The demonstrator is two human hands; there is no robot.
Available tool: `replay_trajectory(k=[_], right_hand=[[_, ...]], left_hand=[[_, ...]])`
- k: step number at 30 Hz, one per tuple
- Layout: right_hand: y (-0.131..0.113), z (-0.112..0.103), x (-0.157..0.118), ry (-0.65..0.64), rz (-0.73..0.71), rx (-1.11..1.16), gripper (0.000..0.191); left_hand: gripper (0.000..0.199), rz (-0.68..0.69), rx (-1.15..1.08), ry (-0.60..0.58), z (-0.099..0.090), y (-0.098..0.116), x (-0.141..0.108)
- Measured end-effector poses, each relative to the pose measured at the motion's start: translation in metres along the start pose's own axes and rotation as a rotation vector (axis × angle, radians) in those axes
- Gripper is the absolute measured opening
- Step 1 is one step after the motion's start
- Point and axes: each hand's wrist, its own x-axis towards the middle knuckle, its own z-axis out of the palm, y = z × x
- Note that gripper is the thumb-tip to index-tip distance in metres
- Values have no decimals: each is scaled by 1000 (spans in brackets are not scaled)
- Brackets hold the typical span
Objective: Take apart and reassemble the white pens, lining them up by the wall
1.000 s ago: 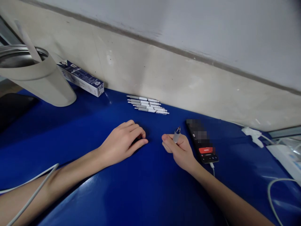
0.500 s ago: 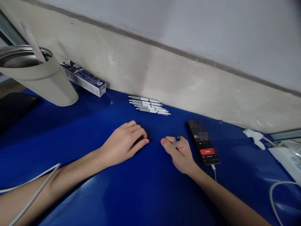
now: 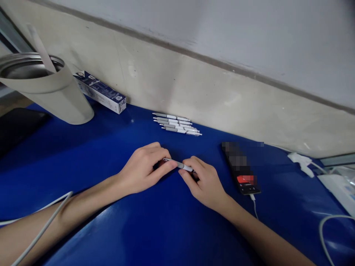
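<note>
A white-and-grey pen [image 3: 188,168] lies crosswise between my two hands, its metal tip pointing left. My left hand [image 3: 144,168] is closed with thumb and fingers on the grey grip near the tip. The other end sits in the fingers of my right hand [image 3: 206,181], which hide that end. Just beyond the hands, several similar pens [image 3: 180,130] lie in a row on the blue tabletop [image 3: 155,225], tips to the left, with clear wrap on their right ends.
Right of my hands lies a black phone [image 3: 235,162] with a charging cable plugged in. A beige tumbler [image 3: 69,99] with a straw and a blue-white box [image 3: 102,94] stand at back left. A white cable [image 3: 47,229] crosses my left forearm. The wall [image 3: 199,85] bounds the back.
My right hand has moved slightly left and turned. The pen, earlier poking up from the right fist, now lies level between both hands, and my left fingers have closed on its grip.
</note>
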Motion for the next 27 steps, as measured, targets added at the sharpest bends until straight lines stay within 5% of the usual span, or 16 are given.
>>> replay_trajectory(k=[11,17,21,25,27], right_hand=[[4,-3,2,-30,-18,35,15],[8,0,2,224,191,178,31],[14,1,4,361,305,319,35],[9,-3,4,259,200,219,4],[4,-6,4,124,92,142,9]], left_hand=[[19,69,126,1,3,-7,0],[23,-257,102,240,1,-17,6],[47,-370,75,366,1,-24,7],[38,-197,264,187,2,-16,7],[35,-113,337,77,2,-12,8]])
